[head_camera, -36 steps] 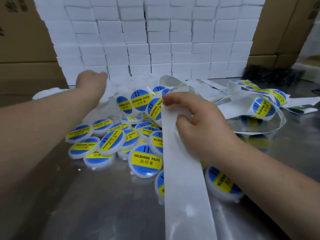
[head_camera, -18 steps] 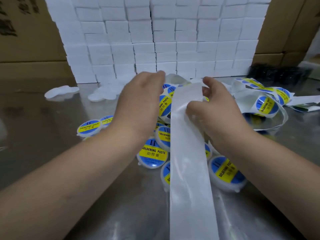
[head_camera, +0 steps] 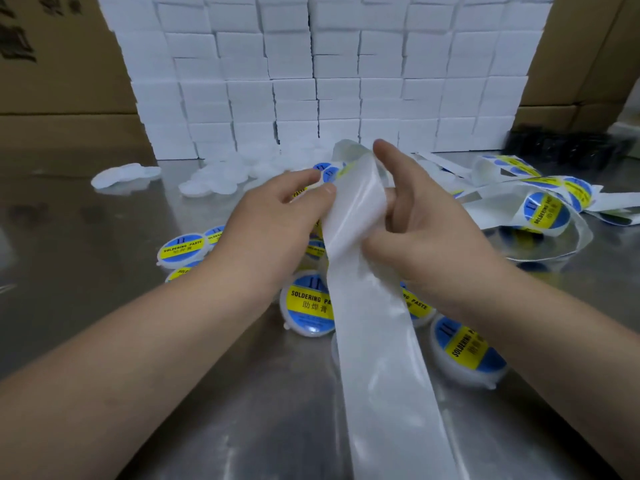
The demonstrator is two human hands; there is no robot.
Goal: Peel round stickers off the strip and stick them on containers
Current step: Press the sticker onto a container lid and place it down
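**Both Hands at the Fold, Next Sticker Just Past the Left Fingers**

A long white translucent backing strip (head_camera: 377,358) ran up from the near edge of the steel surface (head_camera: 104,323) toward the far edge. Its long axis lay near-to-far and leaned a little left as it rose. At its top it bent over in a fold that pointed away from the person, toward the stacked white boxes (head_camera: 329,81).

The right hand (head_camera: 429,247) gripped the strip just below that fold, with the fingers curled round its right edge from behind and the thumb raised beside the bend. The left hand (head_camera: 273,226) met the strip's left edge. Its thumb touched the edge and its forefinger reached just past it, the two slightly apart. Whether they pinched a sticker, a container or nothing could not be told.

The round blue and yellow stickers (head_camera: 327,172) showed at the fold, just beyond the left fingertips and left of the bend, so the left hand was the nearer one for the peel. That move would likely run along the strip's axis.

Round white plastic containers already labelled (head_camera: 308,306) lay crowded under and beside the hands. Plain white unlabelled containers (head_camera: 221,174) sat farther off, near the boxes. A loose length of sticker strip (head_camera: 547,211) curled toward the right edge.
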